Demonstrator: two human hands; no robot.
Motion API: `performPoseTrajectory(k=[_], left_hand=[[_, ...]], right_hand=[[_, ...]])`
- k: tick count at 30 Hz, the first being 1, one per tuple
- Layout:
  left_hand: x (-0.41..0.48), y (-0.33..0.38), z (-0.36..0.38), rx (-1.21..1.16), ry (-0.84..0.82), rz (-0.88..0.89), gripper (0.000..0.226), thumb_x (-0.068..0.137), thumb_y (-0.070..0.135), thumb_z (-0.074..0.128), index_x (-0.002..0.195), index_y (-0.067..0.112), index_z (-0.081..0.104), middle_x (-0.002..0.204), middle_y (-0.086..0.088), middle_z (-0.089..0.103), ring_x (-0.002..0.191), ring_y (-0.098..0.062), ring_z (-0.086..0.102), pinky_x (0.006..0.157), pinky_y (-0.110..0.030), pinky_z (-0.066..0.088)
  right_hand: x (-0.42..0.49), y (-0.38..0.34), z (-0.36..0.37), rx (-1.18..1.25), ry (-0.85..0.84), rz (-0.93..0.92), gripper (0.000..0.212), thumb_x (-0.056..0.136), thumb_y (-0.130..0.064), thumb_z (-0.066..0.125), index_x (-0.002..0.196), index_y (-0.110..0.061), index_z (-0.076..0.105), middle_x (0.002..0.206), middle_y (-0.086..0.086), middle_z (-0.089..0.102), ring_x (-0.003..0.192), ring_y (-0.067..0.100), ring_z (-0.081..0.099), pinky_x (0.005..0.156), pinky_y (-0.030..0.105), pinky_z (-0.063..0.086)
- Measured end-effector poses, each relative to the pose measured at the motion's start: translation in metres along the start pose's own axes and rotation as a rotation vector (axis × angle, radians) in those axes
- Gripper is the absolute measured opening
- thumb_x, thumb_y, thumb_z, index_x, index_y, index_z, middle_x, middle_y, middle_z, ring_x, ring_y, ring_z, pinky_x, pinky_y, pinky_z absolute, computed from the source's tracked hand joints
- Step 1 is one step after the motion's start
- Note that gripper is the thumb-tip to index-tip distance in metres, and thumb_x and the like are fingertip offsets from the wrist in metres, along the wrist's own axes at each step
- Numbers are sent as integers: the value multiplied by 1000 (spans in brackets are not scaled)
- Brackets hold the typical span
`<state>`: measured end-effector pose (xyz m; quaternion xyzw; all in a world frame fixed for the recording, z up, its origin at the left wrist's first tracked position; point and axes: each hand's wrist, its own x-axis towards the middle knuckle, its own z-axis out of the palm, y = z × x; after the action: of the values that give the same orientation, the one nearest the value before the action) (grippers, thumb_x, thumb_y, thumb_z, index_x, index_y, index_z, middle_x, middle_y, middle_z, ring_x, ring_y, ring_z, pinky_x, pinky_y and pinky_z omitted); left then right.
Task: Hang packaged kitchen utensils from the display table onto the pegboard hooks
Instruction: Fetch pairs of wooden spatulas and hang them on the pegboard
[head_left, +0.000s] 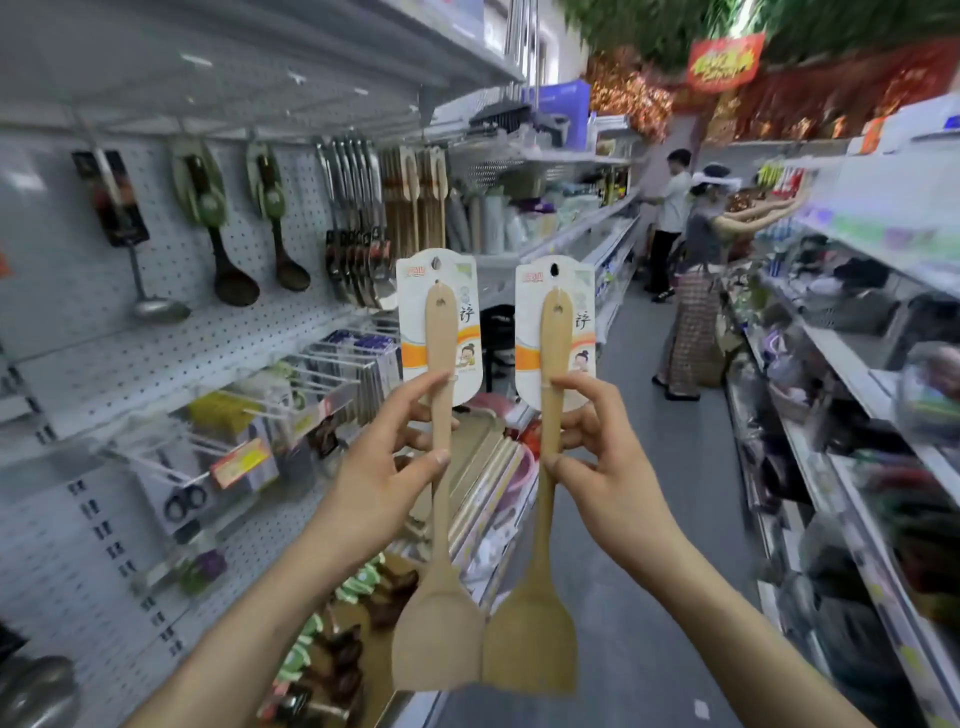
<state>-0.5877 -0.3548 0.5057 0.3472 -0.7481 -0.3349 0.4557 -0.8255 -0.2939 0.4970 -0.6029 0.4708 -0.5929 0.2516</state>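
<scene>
Aisle flooring of grey (649, 519) runs ahead between stocked shop shelving. On the left stands a white perforated pegboard (156, 332). Two dark wooden ladles (234, 275) and a row of steel turners (358, 244) hang from its upper hooks, and lower down long wire hooks (291, 384) jut out, one carrying an orange price tag (241, 461). Beneath the arms lies a heap of packaged dark-handled utensils (343, 660). White shelves of blurred goods (857, 395) line the right side, and two people (691, 244) stand far down the aisle.

Both arms reach forward and up, side by side. The left hand (384, 467) grips the left pale wooden spatula (441, 519) by its handle, fingers (415, 385) curled round the shaft just under its white-and-orange backing card (415, 332). The right hand (602, 457) holds the right pale wooden spatula (551, 519) the same way, below its own matching card (527, 332). Both spatulas hang upright in the air in front of the pegboard, blades down and nearly touching, hang-holes uppermost.
</scene>
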Motion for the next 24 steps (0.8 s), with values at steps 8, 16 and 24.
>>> performPoseTrajectory(k=[8,16,24], left_hand=[[78,19,41,-58,-30,72,73,101,4,69,142,62,51,115,13,70,105,-10,64,87,-21,57],[174,-28,76,-89,-40,73,75,100,0,67,144,59,52,115,21,69,109,-6,65,90,-27,59],[306,-86,102,-153,-25,69,76,100,-4,67,141,59,55,113,1,69,102,-14,67,88,-28,61]], right_hand=[[61,8,-65,-5,55,-72,75,94,14,59,143,-43,52,107,11,62,96,21,64,82,23,59],[152,62,-74,-1,58,-49,78,95,16,56,139,-49,52,106,15,61,96,23,62,79,24,58],[268,120,-90,-82,85,-26,74,95,16,54,142,-40,50,104,12,62,92,16,64,77,24,57]])
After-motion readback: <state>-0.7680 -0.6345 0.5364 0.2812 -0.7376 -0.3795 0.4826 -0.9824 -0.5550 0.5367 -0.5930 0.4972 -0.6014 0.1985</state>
